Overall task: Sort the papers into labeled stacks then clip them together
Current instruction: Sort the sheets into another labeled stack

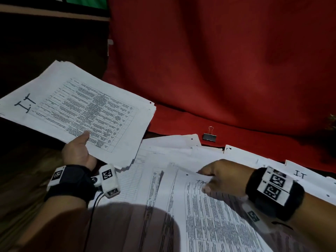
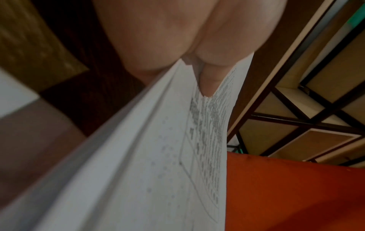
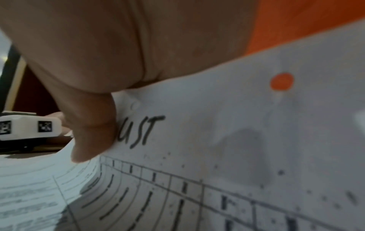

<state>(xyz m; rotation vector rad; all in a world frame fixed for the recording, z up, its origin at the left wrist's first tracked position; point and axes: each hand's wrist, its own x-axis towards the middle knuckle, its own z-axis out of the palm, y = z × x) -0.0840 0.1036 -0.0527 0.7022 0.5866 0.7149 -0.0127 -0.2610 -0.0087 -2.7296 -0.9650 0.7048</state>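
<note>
Red cloth [image 1: 218,60] fills the upper right of the head view; centre-left, left hand [image 1: 78,151] grips the white "I.T" paper stack [image 1: 81,110]. Lower right, right hand [image 1: 221,179] pinches a loose printed sheet [image 1: 209,215] near a black binder clip [image 1: 209,136]. Left wrist: thumb atop the stack [image 2: 138,156]. Right wrist: fingers [image 3: 92,132] pinch the sheet [image 3: 237,140].

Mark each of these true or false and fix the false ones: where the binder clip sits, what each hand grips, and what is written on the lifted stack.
1. The binder clip lies on the red cloth, clamping nothing. True.
2. The left hand holds a stack marked "I.T". True.
3. The right hand is holding the binder clip. False: it pinches a table-printed sheet lying in the loose pile.
4. The lifted stack is already clipped. False: no clip shows on it.
</note>
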